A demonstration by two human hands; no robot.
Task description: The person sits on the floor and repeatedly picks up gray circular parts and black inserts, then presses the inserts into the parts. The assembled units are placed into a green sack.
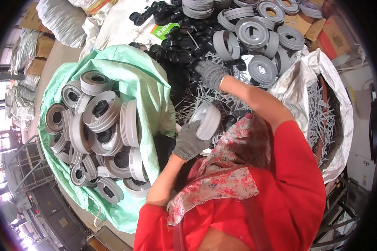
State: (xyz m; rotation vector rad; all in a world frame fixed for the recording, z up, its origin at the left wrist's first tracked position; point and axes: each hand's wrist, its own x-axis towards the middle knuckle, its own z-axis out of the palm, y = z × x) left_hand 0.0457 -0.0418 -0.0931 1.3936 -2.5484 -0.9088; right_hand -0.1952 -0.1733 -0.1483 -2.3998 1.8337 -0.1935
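Workshop floor [58, 69], head view: pale, showing at left beside bulging silvery bags [60, 21] and brown cartons [45, 46].

Left hand [190, 142], in a grey knit glove: closed around the lower left side of one pale grey ring [207, 120], ribbed outside. Ring is tilted, in front of the person's body, just right of the green sack.

Right hand [213, 74], matching glove, orange band at the wrist: stretched forward, fingers at the edge of a heap of black caps [178, 44]. Cannot tell whether it pinches one.

Green sack [153, 90], one, mouth open, left of the left hand: many grey rings [102, 111], several with black centres.

Loose grey pins [199, 98], numerous: scattered between and around both hands.

Further grey wheel-like parts [252, 31]: stacked loosely beyond the right hand.

White sack [343, 121], one, open, far right: more pins [318, 121] inside.

Clothing: red top [299, 167], floral apron [222, 182].
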